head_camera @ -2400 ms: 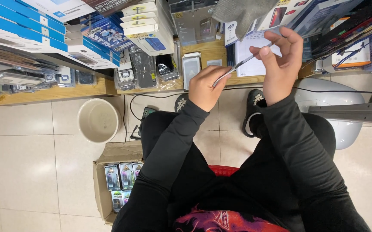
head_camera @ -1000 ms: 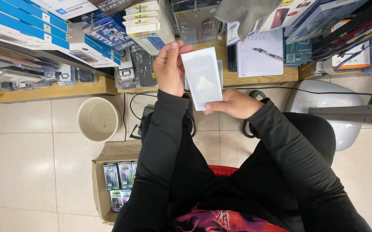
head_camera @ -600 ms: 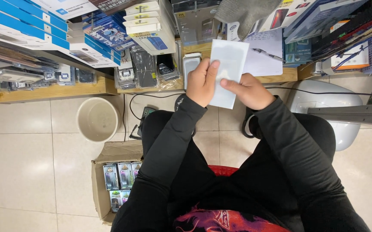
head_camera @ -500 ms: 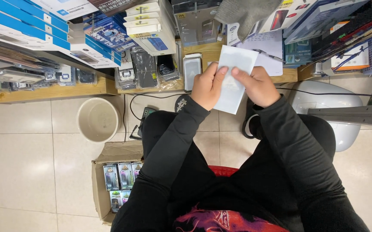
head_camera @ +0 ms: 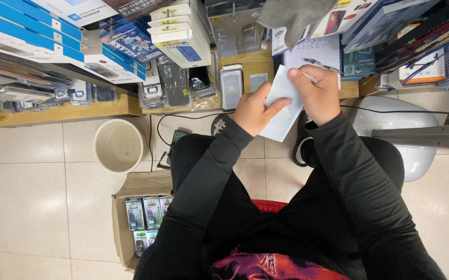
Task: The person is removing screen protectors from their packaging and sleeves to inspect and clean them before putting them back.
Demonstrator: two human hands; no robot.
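Observation:
A flat white rectangular sheet point(head_camera: 282, 119) is held tilted above my knees, in front of the low wooden shelf point(head_camera: 105, 106). My left hand point(head_camera: 253, 110) grips its left edge, with the fingers laid across its face. My right hand point(head_camera: 315, 93) pinches the upper right corner between thumb and fingertips. A pen point(head_camera: 322, 66) lies on a white notepad point(head_camera: 315, 49) on the shelf just beyond my right hand.
Stacked blue and white boxes point(head_camera: 53, 36) and bagged phone accessories point(head_camera: 175, 83) fill the shelf. On the tiled floor stand a cream bucket point(head_camera: 119, 145) and a cardboard box point(head_camera: 131, 223) of small packages. A grey rounded appliance point(head_camera: 401, 124) and a black cable sit at the right.
The thin metal tool from earlier is gone and both hands now hold the white sheet. The sheet has shifted right and tilted, and my right hand has slid up to its top corner.

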